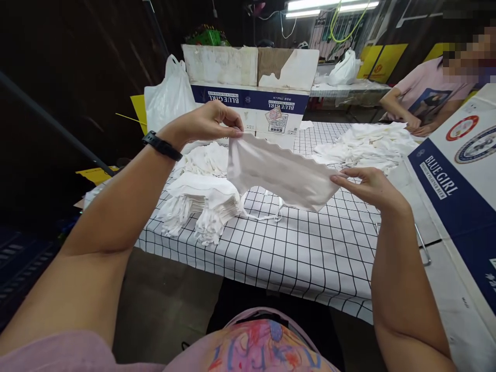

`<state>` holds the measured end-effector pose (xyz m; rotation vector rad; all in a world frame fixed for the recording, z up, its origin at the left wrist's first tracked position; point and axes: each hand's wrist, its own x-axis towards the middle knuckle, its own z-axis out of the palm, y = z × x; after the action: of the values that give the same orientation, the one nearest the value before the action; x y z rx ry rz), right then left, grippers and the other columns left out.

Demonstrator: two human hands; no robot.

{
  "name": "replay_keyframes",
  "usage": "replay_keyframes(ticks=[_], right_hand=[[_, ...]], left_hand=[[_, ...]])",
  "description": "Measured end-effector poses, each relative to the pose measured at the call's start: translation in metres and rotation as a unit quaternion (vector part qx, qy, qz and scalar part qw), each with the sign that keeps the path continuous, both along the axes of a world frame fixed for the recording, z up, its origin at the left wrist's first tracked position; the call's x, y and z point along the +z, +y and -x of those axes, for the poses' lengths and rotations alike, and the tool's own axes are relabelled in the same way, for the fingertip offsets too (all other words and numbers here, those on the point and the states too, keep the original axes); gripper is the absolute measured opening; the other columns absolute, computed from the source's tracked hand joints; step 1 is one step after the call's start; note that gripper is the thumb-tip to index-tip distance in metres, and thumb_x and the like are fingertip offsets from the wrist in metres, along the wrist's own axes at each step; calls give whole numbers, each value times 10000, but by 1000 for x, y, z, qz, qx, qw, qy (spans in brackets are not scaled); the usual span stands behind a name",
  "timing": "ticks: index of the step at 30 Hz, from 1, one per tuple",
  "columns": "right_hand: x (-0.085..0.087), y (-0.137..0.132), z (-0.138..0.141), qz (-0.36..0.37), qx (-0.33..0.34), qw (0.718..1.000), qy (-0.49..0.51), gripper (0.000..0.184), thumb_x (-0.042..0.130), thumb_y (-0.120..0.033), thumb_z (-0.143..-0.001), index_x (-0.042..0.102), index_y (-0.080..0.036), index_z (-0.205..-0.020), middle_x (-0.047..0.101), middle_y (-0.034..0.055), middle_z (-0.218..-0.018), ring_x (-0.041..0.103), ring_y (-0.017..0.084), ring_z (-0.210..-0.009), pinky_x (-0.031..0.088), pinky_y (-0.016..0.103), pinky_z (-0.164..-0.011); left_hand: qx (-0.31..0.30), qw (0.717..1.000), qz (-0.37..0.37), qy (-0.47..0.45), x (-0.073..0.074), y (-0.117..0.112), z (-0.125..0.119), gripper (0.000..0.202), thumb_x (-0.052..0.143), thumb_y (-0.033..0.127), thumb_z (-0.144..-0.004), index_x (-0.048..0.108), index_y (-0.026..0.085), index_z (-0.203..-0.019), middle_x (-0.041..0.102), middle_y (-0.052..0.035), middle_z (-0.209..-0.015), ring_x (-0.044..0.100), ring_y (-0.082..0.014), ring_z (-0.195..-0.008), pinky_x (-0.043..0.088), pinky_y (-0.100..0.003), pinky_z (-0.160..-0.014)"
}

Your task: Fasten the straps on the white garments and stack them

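A thin white garment with a scalloped upper edge, shaped like underwear, is stretched in the air above the table. My left hand pinches its upper left corner between thumb and fingers. At the lower right, my right hand pinches the other end. Just below and left of the garment is a neat stack of white garments, with narrow ends hanging over its front. Behind it sits a looser white pile. A thin white strap lies on the checked cloth, partly hidden by the garment.
A checked cloth covers the table. An upright carton closes off the back; another carton stands at right. A loose white heap lies before a co-worker. A white plastic bag is at back left.
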<state>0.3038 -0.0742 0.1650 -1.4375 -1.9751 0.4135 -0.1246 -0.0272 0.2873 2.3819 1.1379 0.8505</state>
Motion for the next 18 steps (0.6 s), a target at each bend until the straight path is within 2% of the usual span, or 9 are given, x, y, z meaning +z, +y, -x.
replay_keyframes(ticks=[4, 8, 14, 18], right_hand=[[5, -2, -2, 2, -11, 999, 33, 363, 707, -554, -836, 770, -200, -792, 744, 43, -813, 639, 202, -797, 451, 327, -732], [11, 1, -3, -25, -46, 998, 28, 350, 712, -514, -841, 773, -169, -858, 695, 31, -737, 565, 150, -676, 398, 303, -637], [33, 0, -3, -107, -79, 991, -2, 292, 677, -421, -850, 783, -157, -918, 688, 32, -711, 572, 144, -668, 404, 288, -638], [42, -1, -7, -138, -77, 987, -3, 305, 692, -435, -852, 784, -151, -910, 695, 41, -712, 599, 154, -676, 415, 290, -631]], left_hand=[[17, 1000, 5, 9, -1, 0, -1, 215, 865, 283, -694, 756, 189, -853, 696, -42, -782, 708, -217, -830, 573, -330, -742], [24, 1000, -11, 13, -1, 1, -6, 179, 830, 247, -704, 762, 192, -860, 703, -49, -791, 701, -227, -855, 567, -341, -752], [53, 998, -42, -6, -1, 0, -18, 111, 800, 200, -697, 773, 209, -804, 719, -53, -774, 679, -212, -813, 578, -340, -732], [64, 996, -59, -36, -1, 0, -25, 106, 797, 188, -687, 772, 186, -790, 725, -60, -763, 670, -205, -787, 570, -324, -697]])
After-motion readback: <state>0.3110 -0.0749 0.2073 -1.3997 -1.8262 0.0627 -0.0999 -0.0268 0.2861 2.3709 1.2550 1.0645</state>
